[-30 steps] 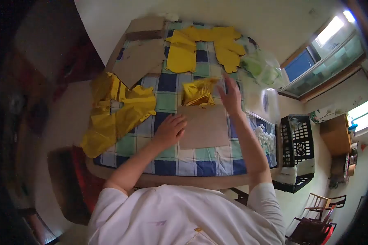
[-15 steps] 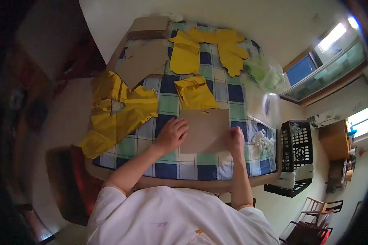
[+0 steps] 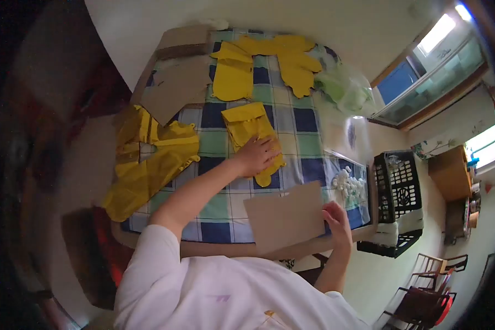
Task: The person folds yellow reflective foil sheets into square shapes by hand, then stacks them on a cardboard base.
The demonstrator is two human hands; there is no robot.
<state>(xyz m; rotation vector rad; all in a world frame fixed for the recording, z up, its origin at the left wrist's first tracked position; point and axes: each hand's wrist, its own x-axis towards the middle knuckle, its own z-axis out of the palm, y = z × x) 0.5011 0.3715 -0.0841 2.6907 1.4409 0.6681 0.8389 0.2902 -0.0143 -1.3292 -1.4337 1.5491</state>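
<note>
Pressing the left hand (image 3: pixel 257 156), fingers spread, on one folded yellow piece (image 3: pixel 246 122) at the centre of the frame. Gripping one cardboard sheet (image 3: pixel 285 217) by its right edge with the right hand (image 3: pixel 337 221), lower down and right of centre, well apart from the left hand. Tilting the cardboard sheet over the front edge of one plaid cloth (image 3: pixel 220 204). Counting two more yellow shapes on the plaid cloth: one spread yellow piece (image 3: pixel 162 165) at the left of the frame and, probably joined as one, an arched yellow piece (image 3: pixel 232 74) at upper centre. Seeing one wide cardboard piece (image 3: pixel 179 88) at upper left, with a cardboard stack (image 3: pixel 184 39) just above it. Finding one group of small white clumps (image 3: pixel 348 184) at the right, near black crates (image 3: pixel 404 181).
</note>
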